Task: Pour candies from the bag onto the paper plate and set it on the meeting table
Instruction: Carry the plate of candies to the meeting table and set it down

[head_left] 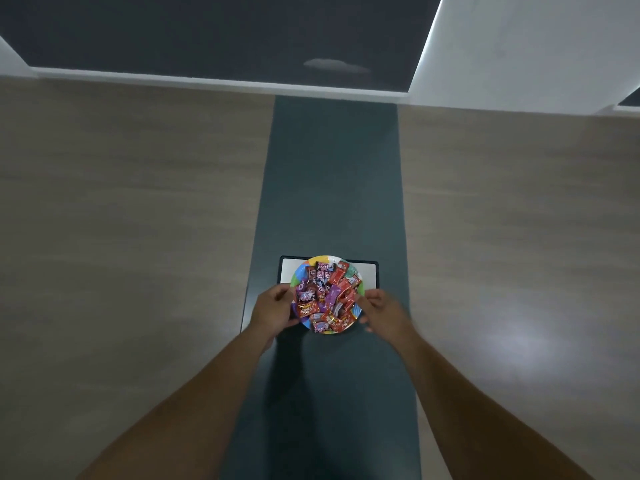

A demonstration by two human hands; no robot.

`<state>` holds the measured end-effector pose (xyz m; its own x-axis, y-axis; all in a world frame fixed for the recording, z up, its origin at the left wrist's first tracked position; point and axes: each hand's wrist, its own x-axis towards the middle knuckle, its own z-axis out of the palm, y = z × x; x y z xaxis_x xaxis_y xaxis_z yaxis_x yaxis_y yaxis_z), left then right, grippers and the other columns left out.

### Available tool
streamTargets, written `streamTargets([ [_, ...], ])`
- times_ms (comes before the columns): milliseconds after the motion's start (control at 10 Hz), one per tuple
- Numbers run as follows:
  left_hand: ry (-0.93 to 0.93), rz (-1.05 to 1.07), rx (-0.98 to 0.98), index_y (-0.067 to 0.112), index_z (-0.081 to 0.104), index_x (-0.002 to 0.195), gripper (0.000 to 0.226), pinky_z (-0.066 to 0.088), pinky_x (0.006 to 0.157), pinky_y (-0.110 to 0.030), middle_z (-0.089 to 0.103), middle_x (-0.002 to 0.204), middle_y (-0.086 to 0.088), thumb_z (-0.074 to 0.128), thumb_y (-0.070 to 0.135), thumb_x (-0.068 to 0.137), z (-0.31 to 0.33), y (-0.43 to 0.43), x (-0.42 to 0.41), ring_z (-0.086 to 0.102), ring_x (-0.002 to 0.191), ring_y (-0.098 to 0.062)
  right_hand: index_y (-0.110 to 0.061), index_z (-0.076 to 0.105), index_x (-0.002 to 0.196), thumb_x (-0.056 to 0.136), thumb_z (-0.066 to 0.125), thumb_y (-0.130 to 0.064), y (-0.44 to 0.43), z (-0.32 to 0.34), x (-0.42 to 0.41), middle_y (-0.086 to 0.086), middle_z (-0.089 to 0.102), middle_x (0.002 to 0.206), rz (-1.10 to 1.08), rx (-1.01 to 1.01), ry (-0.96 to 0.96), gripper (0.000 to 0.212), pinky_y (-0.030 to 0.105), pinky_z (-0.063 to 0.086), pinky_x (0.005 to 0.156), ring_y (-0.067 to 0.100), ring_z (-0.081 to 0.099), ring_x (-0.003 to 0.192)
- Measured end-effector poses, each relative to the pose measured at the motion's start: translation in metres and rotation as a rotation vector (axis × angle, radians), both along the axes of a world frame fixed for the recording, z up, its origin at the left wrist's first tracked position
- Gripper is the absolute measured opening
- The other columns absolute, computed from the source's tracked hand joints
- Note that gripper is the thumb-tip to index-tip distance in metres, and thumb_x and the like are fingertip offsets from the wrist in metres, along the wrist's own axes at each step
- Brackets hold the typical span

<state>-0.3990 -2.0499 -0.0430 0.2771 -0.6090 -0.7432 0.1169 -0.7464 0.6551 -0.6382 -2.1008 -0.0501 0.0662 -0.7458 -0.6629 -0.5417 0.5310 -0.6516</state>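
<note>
While both forearms reach forward, left hand [273,311] grips the left rim of one paper plate [356,311]; right hand [381,311], fingers loosely curled, sits at the right rim, contact unclear. Candies [325,294] heaped on plate. Plate over the table's [138,202] dark centre strip [332,168], above one white panel [369,275].

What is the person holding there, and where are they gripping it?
The paper plate of candies. The left hand grips its left rim; the right hand is at its right rim, though motion blur hides whether it grips.
</note>
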Motion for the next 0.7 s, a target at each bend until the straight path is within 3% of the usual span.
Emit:
streamTargets([
  [200, -0.020, -0.021, 0.021, 0.018, 0.069, 0.114, 0.015, 0.066, 0.073, -0.033, 0.078, 0.115, -0.013, 0.055, 0.022, 0.110, -0.019, -0.018, 0.003, 0.078, 0.103, -0.030, -0.025, 0.062, 0.104, 0.104, 0.068, -0.035, -0.015, -0.007, 0.006, -0.006, 0.075, 0.094, -0.045, 0.027, -0.031, 0.012, 0.017, 0.051, 0.053, 0.005, 0.071, 0.072],
  [400, -0.033, -0.032, 0.027, 0.018, 0.066, 0.118, 0.014, 0.066, 0.081, -0.037, 0.077, 0.115, -0.013, 0.057, 0.024, 0.110, -0.026, -0.026, 0.006, 0.077, 0.101, -0.029, -0.022, 0.062, 0.112, 0.104, 0.068, -0.036, -0.017, -0.007, 0.009, -0.009, 0.075, 0.092, -0.014, 0.012, -0.046, 0.017, 0.022, 0.056, 0.060, 0.004, 0.072, 0.075],
  [500, -0.031, -0.042, 0.008, 0.017, 0.065, 0.121, 0.016, 0.065, 0.081, -0.036, 0.077, 0.112, -0.011, 0.058, 0.025, 0.109, -0.019, -0.025, 0.008, 0.077, 0.095, -0.026, -0.025, 0.063, 0.114, 0.103, 0.069, -0.039, -0.015, -0.006, 0.007, -0.007, 0.078, 0.101, 0.031, -0.019, -0.004, 0.019, 0.035, 0.062, 0.079, 0.011, 0.074, 0.083],
  [600, -0.043, -0.054, -0.004, 0.015, 0.064, 0.127, 0.023, 0.065, 0.088, -0.041, 0.076, 0.114, -0.013, 0.057, 0.028, 0.109, -0.015, -0.019, 0.013, 0.078, 0.098, -0.029, -0.037, 0.065, 0.102, 0.102, 0.069, -0.038, -0.008, -0.003, 0.004, 0.002, 0.077, 0.124, 0.077, -0.064, 0.005, 0.004, 0.043, 0.060, 0.092, 0.024, 0.075, 0.102],
  [700, -0.098, -0.072, -0.007, 0.016, 0.065, 0.126, 0.024, 0.065, 0.090, -0.044, 0.075, 0.115, -0.012, 0.058, 0.029, 0.108, -0.005, -0.006, 0.014, 0.077, 0.103, -0.031, -0.045, 0.061, 0.095, 0.103, 0.068, -0.037, 0.004, 0.006, 0.001, 0.004, 0.074, 0.130, 0.118, -0.097, 0.041, 0.014, 0.042, 0.058, 0.094, 0.028, 0.075, 0.111],
])
